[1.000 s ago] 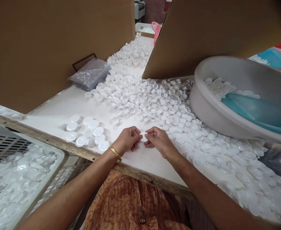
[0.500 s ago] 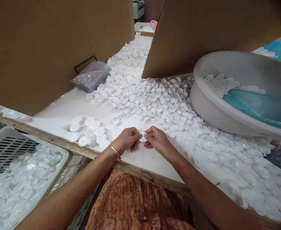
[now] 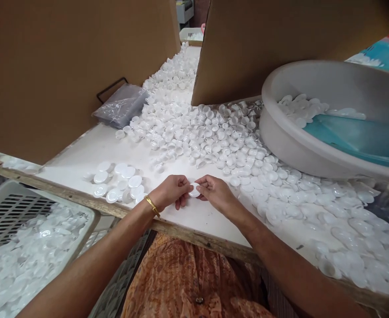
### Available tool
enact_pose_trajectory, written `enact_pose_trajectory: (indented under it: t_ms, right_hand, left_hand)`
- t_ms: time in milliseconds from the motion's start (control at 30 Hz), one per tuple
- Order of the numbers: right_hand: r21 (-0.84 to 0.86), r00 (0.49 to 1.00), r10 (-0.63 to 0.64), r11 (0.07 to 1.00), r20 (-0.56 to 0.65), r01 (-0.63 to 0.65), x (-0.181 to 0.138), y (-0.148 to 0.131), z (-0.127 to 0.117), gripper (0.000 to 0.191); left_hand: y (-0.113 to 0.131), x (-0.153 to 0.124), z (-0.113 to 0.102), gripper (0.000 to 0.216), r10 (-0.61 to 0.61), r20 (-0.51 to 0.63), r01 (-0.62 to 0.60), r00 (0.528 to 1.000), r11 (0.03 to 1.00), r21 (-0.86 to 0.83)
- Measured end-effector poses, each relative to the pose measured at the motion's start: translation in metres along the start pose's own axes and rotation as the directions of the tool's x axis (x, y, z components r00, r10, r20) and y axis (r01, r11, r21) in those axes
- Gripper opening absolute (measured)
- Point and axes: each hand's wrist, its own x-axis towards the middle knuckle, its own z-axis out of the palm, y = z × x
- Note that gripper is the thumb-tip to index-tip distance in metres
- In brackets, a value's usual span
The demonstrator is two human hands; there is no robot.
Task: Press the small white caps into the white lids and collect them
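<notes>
Between my two hands is a small round white plastic disc, held just above the white tabletop near its front edge. My left hand pinches its left side between thumb and fingers. On the right side, the thumb and fingers of my right hand are closed on the same disc. A small group of white round lidded pieces lies to the left of my left hand. Beyond both hands spreads a large heap of tiny white plastic cups, with flatter white discs to the right.
A big grey tub holding white pieces and a teal sheet stands at the right. Brown cardboard panels rise at the back. A clear plastic packet leans near the left one. Below left, a white slatted basket holds many white pieces.
The camera view has shifted slightly, so the scene sits a little further left. Both hands keep their pinch on the white disc, nearly unmoved.
</notes>
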Motion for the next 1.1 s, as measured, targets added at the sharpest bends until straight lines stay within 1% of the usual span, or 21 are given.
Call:
enact_pose_trajectory:
  t_ms: [100, 233, 300, 400, 467, 567, 633, 733, 833, 900, 1000, 1100]
  right_hand:
    - [-0.02, 1.0, -0.015, 1.0, 0.011, 0.015, 0.001, 0.002, 0.0, 0.009]
    - [-0.038, 0.999, -0.022, 0.999, 0.026, 0.023, -0.001, 0.001, -0.002, 0.009]
    - [-0.035, 0.998, -0.023, 0.999, 0.063, 0.025, -0.003, -0.002, -0.005, 0.013]
    - [-0.031, 0.992, -0.027, 0.999, 0.127, 0.031, -0.006, -0.004, -0.009, 0.024]
    - [-0.032, 0.993, -0.023, 0.999, 0.116, 0.027, -0.005, -0.002, -0.009, 0.026]
    - [-0.057, 0.998, -0.029, 0.998, 0.061, 0.033, -0.002, 0.004, -0.006, 0.021]
    - [-0.083, 0.998, -0.037, 0.996, 0.044, 0.041, 0.0, 0.007, -0.004, 0.02]
    - [-0.083, 0.998, -0.032, 0.996, 0.055, 0.037, -0.001, 0.005, -0.004, 0.025]
    - [-0.114, 0.992, -0.051, 0.991, 0.112, 0.064, -0.005, 0.0, -0.007, 0.035]
    - [-0.167, 0.987, -0.085, 0.98, 0.133, 0.106, -0.008, -0.003, -0.008, 0.039]
    - [-0.265, 0.989, -0.122, 0.954, 0.085, 0.141, -0.01, -0.005, -0.006, 0.039]
    - [-0.356, 0.987, -0.159, 0.921, 0.027, 0.158, -0.008, -0.004, -0.002, 0.035]
  left_hand:
    - [-0.002, 0.0, 0.0, 0.017, -0.012, 0.042, 0.014, 0.999, 0.999, -0.042]
    - [-0.002, 0.0, 0.001, 0.015, -0.001, -0.032, 0.002, 0.999, 0.999, 0.033]
    - [-0.001, -0.002, 0.002, 0.013, 0.022, -0.045, -0.019, 0.999, 0.998, 0.054]
    - [-0.001, -0.003, 0.002, 0.01, 0.037, -0.038, -0.034, 0.999, 0.997, 0.07]
    - [-0.002, -0.003, 0.002, 0.011, 0.05, -0.06, -0.043, 0.997, 0.994, 0.101]
    - [-0.003, -0.001, 0.006, 0.014, 0.09, -0.109, -0.076, 0.99, 0.989, 0.126]
    - [-0.003, 0.0, 0.007, 0.014, 0.079, -0.117, -0.069, 0.99, 0.994, 0.087]
    - [-0.004, 0.0, 0.006, 0.014, 0.019, -0.067, -0.02, 0.998, 1.0, -0.016]
    - [-0.005, 0.001, 0.0, 0.017, -0.007, -0.021, 0.004, 1.0, 0.985, -0.17]
    - [-0.007, 0.001, -0.005, 0.021, -0.01, -0.011, 0.007, 1.0, 0.956, -0.293]
    - [-0.008, 0.0, -0.008, 0.023, -0.003, -0.014, -0.003, 1.0, 0.913, -0.408]
    - [-0.007, -0.001, -0.006, 0.023, 0.006, -0.053, -0.027, 0.999, 0.911, -0.412]
